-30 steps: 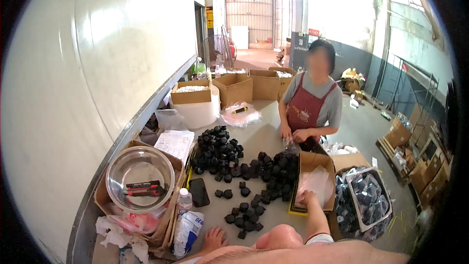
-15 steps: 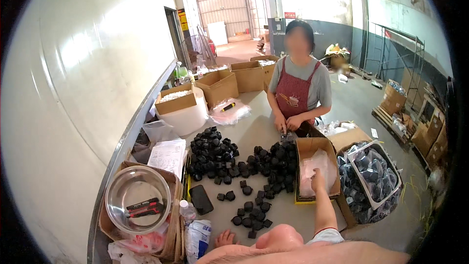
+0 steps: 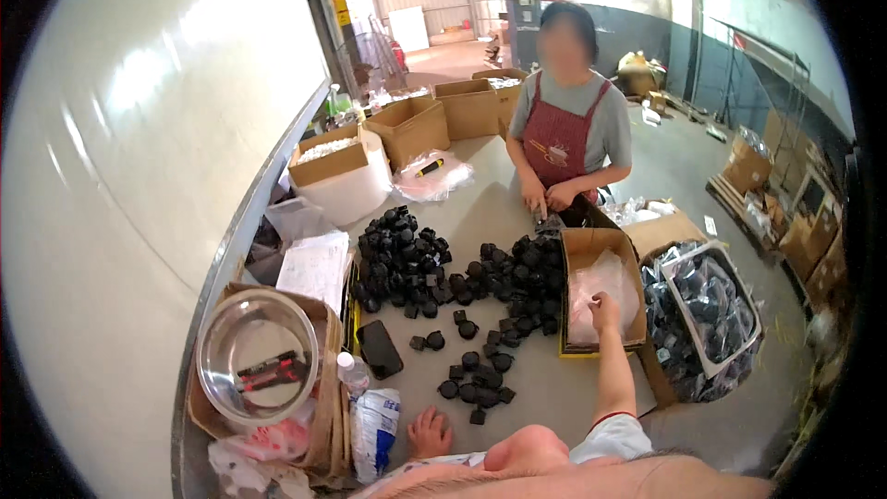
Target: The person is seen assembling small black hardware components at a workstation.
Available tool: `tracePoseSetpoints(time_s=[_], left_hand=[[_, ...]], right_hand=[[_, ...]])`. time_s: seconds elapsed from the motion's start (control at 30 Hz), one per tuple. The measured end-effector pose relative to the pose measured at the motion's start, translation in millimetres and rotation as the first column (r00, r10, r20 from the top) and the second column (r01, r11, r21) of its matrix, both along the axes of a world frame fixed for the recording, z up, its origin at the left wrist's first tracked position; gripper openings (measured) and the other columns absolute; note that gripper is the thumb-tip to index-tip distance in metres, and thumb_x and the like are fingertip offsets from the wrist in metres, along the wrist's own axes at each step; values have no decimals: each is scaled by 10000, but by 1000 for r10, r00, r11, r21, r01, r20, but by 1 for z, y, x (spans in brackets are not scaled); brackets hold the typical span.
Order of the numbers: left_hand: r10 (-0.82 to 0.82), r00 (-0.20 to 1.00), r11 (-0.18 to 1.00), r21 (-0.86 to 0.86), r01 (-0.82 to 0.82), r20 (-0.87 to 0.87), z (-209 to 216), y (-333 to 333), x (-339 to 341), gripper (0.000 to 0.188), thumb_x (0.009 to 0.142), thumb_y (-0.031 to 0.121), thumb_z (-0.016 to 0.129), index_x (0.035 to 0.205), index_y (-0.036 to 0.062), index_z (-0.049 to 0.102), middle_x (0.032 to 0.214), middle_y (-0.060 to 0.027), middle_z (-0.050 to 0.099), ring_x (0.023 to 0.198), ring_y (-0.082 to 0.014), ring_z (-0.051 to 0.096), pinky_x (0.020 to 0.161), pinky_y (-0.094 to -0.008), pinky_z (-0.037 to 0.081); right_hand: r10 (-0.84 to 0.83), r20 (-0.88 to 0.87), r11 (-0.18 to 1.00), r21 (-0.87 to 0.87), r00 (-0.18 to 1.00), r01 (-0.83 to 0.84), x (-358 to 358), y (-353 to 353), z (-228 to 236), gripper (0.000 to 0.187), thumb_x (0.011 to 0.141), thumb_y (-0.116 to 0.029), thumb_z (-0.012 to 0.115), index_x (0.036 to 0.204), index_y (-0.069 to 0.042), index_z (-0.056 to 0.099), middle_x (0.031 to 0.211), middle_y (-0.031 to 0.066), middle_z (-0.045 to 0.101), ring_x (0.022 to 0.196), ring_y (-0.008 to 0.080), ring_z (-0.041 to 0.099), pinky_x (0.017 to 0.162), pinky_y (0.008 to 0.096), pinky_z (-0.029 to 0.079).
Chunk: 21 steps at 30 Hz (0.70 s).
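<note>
1. Overhead, from the head view, we see our left hand point(image 3: 431, 432) lying flat on the grey table point(image 3: 545, 397) near its close edge, fingers spread and holding nothing.
2. Just beyond that hand sits a small loose cluster of black caps point(image 3: 474, 385), close to it but not touching.
3. Our right hand point(image 3: 605, 310) reaches into the open cardboard box point(image 3: 600, 244) at the right side of the table, fingertips on the clear plastic bag point(image 3: 599, 288) that lines it; we cannot tell whether the fingers pinch the bag or only rest on it.
4. A big heap of black caps point(image 3: 434, 263) spreads across the middle of the table, its right end just beside the box.
5. A black phone point(image 3: 379, 349) lies left of the small cluster, with a steel bowl point(image 3: 259, 354) further left in a carton.
6. Across the table a person in a red apron point(image 3: 562, 143) stands with both hands together at the far end of the heap.
</note>
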State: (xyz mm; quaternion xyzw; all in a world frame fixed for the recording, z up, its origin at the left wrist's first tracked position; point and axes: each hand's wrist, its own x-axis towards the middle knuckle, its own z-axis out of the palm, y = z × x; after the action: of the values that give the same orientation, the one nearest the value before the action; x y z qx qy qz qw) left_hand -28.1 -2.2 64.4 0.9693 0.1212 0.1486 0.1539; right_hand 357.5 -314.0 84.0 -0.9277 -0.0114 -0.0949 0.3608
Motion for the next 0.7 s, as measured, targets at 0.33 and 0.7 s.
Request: tracePoseSetpoints(time_s=[0.33, 0.7], left_hand=[[-30, 997, 999, 35, 33, -66, -51, 4, -14, 401, 759, 366, 613, 1120, 195, 578, 1322, -35, 458, 1238, -227, 394, 932, -488, 330], [-13, 996, 1000, -3, 13, -90, -25, -2, 5, 373, 788, 306, 574, 1127, 152, 556, 1326, -71, 442, 1223, -268, 396, 922, -488, 334]], right_hand=[[-23, -66, 976, -219, 998, 8, -5, -21, -28, 120, 756, -108, 654, 843, -29, 632, 840, 199, 630, 829, 362, 599, 731, 434, 475], [-69, 45, 996, -57, 997, 72, 3, -21, -17, 215, 792, -17, 544, 1004, -39, 576, 861, 205, 617, 807, 333, 590, 698, 404, 458]])
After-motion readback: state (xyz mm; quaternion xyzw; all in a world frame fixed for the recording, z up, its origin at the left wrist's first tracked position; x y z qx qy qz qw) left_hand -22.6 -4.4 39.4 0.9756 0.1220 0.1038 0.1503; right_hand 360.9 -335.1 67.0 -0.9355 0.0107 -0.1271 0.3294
